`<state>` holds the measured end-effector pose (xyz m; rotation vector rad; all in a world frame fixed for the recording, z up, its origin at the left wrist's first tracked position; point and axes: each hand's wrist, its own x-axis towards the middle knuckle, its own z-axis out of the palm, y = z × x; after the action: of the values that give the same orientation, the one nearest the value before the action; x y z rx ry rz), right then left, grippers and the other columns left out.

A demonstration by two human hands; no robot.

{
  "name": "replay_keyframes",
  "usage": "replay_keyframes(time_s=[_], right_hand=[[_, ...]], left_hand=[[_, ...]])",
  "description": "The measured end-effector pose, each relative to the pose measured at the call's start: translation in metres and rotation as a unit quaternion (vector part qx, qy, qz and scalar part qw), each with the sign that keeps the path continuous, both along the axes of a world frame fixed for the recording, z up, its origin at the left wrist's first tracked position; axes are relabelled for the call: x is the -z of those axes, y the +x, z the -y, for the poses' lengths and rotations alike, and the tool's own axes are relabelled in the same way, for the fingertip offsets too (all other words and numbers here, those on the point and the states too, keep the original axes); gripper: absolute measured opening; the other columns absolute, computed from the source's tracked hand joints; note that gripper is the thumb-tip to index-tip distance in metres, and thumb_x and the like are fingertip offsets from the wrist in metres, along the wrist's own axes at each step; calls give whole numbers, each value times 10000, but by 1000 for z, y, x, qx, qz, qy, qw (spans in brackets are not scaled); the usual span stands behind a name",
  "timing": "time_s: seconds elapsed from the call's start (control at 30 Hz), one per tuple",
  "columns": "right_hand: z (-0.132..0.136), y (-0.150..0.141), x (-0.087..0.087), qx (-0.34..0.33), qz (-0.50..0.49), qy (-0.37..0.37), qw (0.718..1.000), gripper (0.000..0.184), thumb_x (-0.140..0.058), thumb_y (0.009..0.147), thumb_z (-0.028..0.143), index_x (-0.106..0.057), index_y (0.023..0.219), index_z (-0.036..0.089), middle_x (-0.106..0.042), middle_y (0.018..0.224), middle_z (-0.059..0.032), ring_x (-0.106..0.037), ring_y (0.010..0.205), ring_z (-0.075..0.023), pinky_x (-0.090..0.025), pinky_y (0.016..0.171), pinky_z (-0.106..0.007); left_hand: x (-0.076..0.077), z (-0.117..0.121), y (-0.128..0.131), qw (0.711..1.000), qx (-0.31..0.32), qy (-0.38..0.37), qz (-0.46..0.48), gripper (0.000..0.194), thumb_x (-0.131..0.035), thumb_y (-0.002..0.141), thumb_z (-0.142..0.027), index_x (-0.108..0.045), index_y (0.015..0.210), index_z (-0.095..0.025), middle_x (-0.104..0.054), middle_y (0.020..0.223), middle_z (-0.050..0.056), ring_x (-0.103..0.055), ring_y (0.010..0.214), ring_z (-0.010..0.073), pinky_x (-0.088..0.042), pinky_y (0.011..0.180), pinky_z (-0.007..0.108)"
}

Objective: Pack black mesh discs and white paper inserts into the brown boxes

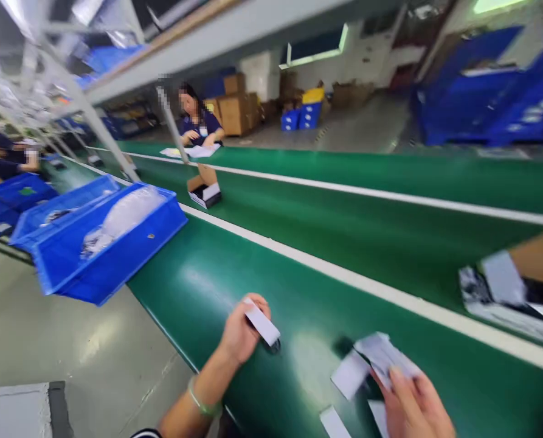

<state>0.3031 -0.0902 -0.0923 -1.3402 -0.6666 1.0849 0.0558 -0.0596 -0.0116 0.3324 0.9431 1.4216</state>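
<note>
My left hand [239, 331] is closed round a small white slip of paper [262, 323], held just above the green bench top [235, 274]; a green bracelet sits on that wrist. My right hand [412, 404] grips a loose bundle of white paper slips [380, 356] low at the right. Two more white slips [334, 423] lie flat on the green surface beside it. The picture is smeared by motion.
A blue plastic bin [111, 243] with clear bags overhangs the bench's left edge, others behind it. An open cardboard box [512, 286] rides the conveyor belt at right, another [205, 188] farther up. A seated person [198, 125] works at the far end. Blue crates [481, 97] are stacked behind.
</note>
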Motion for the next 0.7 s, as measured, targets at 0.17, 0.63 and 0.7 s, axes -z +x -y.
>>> replay_keyframes(time_s=[0.17, 0.63, 0.7], right_hand=[[5, -3, 0, 113, -127, 34, 985, 492, -889, 596, 438, -639, 965, 228, -632, 1028, -12, -554, 1027, -201, -514, 757, -231], [7, -2, 1, 97, -136, 37, 985, 423, -865, 656, 414, -644, 954, 211, -626, 1013, -36, -555, 982, -210, -494, 728, -243], [6, -1, 2, 98, -137, 38, 985, 424, -865, 659, 415, -643, 956, 209, -627, 1010, -37, -557, 974, -204, -490, 731, -237]], left_hand=[[-14, -5, -44, 995, -54, -17, -85, 285, -744, 639, -314, -692, 841, -120, -630, 756, 44, -549, 679, 138, -450, 560, 216], [-13, -7, -63, 986, -67, -22, -152, 449, -840, 624, -313, -712, 1015, -132, -607, 764, 19, -525, 610, 74, -466, 505, 142], [-14, -8, -64, 983, -74, -24, -165, 434, -851, 597, -317, -714, 968, -138, -596, 745, 11, -526, 610, 82, -446, 474, 143]])
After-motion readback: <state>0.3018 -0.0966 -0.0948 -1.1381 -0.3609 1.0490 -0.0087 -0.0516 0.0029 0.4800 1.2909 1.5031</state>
